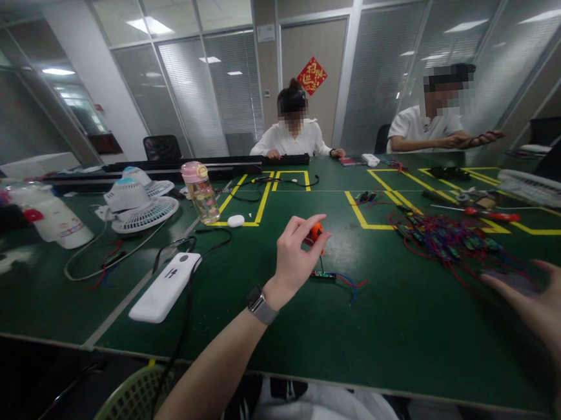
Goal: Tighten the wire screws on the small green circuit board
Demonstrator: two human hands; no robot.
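My left hand is closed round the orange and black handle of a small screwdriver. Its thin shaft points down at a small green circuit board on the table, which has red and blue wires trailing to the right. My fingers partly hide the handle. At the right edge, my right hand is blurred, its thumb and fingers apart. It is nearest to a tangled pile of circuit boards with red and blue wires, just beyond it.
The green table bears yellow tape outlines. To the left are a white power bank with a cable, a pink-lidded bottle and white fans. A red-handled screwdriver lies behind the pile. Two people sit across the table.
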